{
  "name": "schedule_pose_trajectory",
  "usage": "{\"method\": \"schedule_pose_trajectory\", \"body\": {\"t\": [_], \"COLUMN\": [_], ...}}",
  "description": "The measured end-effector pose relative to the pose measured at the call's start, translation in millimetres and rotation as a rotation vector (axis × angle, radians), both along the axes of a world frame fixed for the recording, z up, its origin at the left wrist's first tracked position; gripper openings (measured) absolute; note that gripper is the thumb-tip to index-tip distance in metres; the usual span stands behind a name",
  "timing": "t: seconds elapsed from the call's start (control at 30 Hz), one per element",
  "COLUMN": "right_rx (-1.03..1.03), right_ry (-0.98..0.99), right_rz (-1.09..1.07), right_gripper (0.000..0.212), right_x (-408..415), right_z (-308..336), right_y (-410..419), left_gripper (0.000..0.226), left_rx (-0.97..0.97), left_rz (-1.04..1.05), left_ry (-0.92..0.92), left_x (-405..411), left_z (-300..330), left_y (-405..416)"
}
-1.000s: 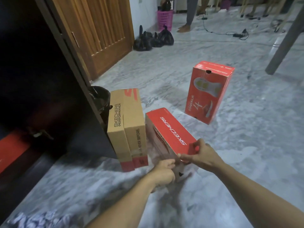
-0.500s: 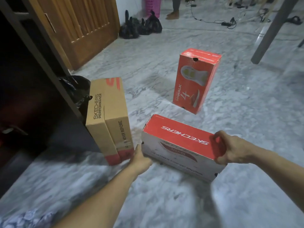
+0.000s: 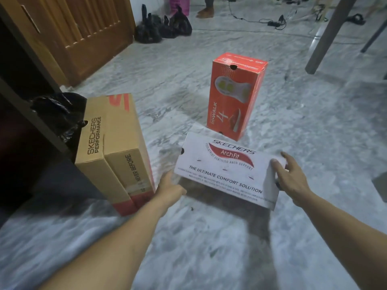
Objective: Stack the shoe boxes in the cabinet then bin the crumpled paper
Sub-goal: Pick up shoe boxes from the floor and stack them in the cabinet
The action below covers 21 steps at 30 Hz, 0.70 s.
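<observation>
Both hands hold the white shoe box (image 3: 226, 168) by its ends: left hand (image 3: 170, 188), right hand (image 3: 291, 178), fingers curled round.

Grey marble floor (image 3: 314, 143) — wooden door (image 3: 83, 34) left.

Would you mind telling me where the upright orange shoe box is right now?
In the head view, the orange shoe box stands on end on the floor, centre-right, just beyond the white box held between both hands.
</observation>
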State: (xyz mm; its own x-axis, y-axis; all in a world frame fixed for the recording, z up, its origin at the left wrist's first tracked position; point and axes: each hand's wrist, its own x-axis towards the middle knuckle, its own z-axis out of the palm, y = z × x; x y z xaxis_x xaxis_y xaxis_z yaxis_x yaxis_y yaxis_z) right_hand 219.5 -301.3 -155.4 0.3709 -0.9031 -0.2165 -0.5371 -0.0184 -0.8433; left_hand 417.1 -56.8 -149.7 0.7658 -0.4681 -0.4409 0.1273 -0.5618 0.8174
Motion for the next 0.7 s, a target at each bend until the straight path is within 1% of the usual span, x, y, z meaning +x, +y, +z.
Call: {"method": "schedule_pose_trajectory", "body": {"t": [0.1, 0.17, 0.2, 0.3, 0.37, 0.47, 0.53, 0.6, 0.63, 0.7], "right_rx": [0.045, 0.086, 0.100, 0.156, 0.179, 0.173, 0.148, 0.139, 0.146, 0.146], "right_ry": [-0.004, -0.006, -0.010, -0.050, -0.059, -0.082, -0.093, -0.103, -0.106, -0.116], "right_rz": [-0.077, -0.119, -0.124, -0.095, -0.067, -0.065, -0.093, -0.118, -0.127, -0.131], "right_gripper": [0.081, 0.089, 0.087, 0.071, 0.071, 0.058, 0.071, 0.085, 0.088, 0.086], "right_x": [1.5, 0.7, -0.6, -2.8, -4.4, -5.8, -8.8, -13.8, -16.9, -24.3], "right_z": [-12.5, -21.5, -25.7, -30.8, -30.5, -25.7, -20.4, -13.8, -10.2, 0.5], "right_y": [8.4, 12.4, 13.4, 17.3, 20.0, 23.9, 24.2, 23.4, 22.3, 20.8], "left_gripper": [0.083, 0.084, 0.082, 0.074, 0.060, 0.044, 0.045, 0.059, 0.059, 0.049], "left_rx": [-0.010, -0.030, -0.042, -0.073, -0.064, -0.100, -0.122, -0.146, -0.157, -0.183], "left_rz": [-0.019, -0.032, -0.035, -0.020, -0.032, -0.009, 0.005, 0.005, 0.004, 0.026], "left_ry": [0.082, 0.091, 0.089, 0.111, 0.133, 0.170, 0.149, 0.149, 0.146, 0.135], "left_x": [12.4, 18.2, 20.8, 26.4, 27.4, 26.0, 21.4, 15.9, 13.2, 5.8], "left_z": [1.3, 1.9, 1.1, 2.5, 6.3, 9.9, 11.1, 13.7, 15.3, 21.7], "left_y": [-10.8, -18.6, -22.5, -33.7, -40.0, -45.6, -44.8, -41.6, -39.0, -33.4]}}
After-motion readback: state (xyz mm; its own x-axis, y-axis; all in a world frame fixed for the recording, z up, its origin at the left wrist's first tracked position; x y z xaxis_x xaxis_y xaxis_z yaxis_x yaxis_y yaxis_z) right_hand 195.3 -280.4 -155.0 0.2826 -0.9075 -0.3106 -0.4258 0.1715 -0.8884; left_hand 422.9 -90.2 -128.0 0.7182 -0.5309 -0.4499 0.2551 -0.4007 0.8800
